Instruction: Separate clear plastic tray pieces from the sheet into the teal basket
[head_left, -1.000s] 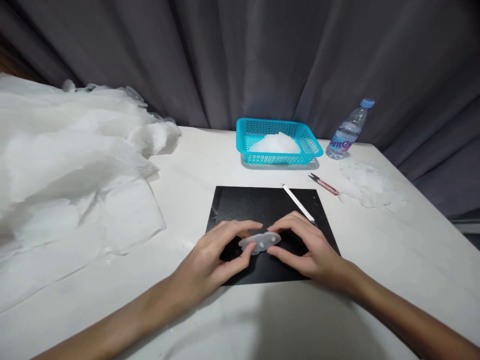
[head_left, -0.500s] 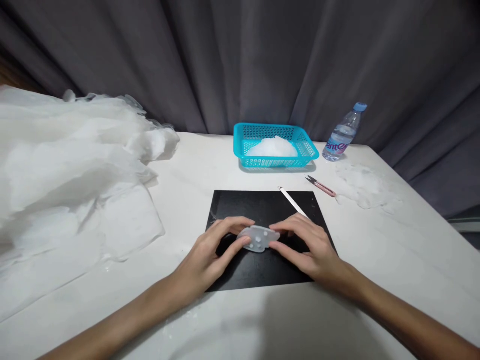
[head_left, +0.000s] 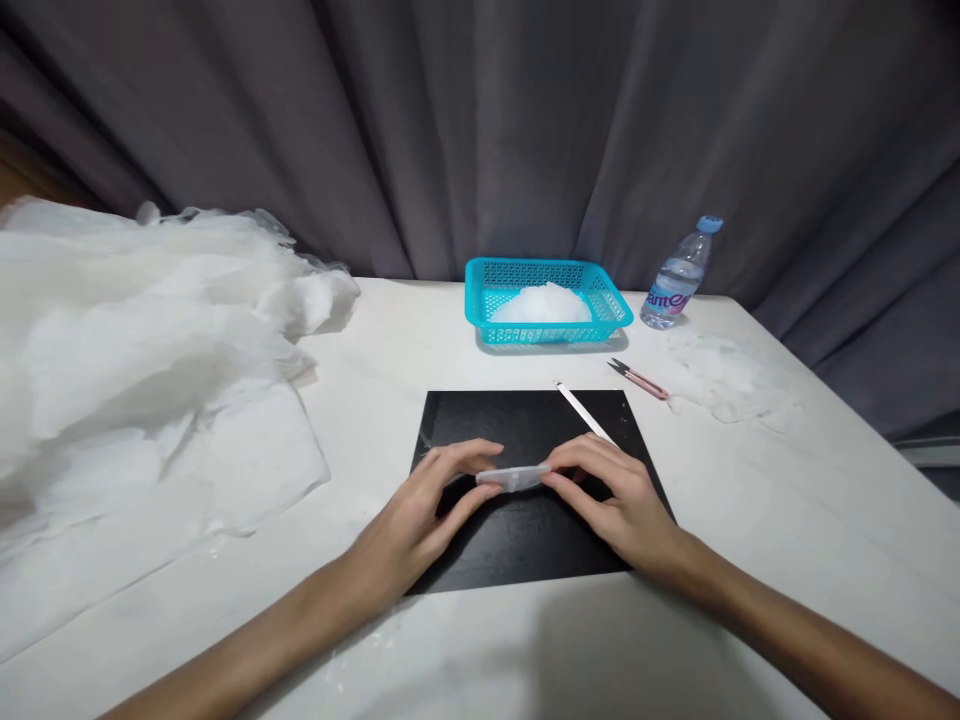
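Note:
Both my hands hold a small translucent white piece over a black mat. My left hand pinches its left end between thumb and fingers. My right hand pinches its right end. The piece is seen edge-on, as a thin flat strip. A thin white stick lies slanted on the mat just behind my right hand.
A heap of sheer white fabric covers the table's left side. A turquoise basket with white stuff stands at the back, a water bottle to its right. Pink thread snips and white scraps lie at right.
The piece has been turned in my fingers from showing its dotted flat face to lying edge-on. The view has tilted slightly, so everything sits a little lower in the picture.

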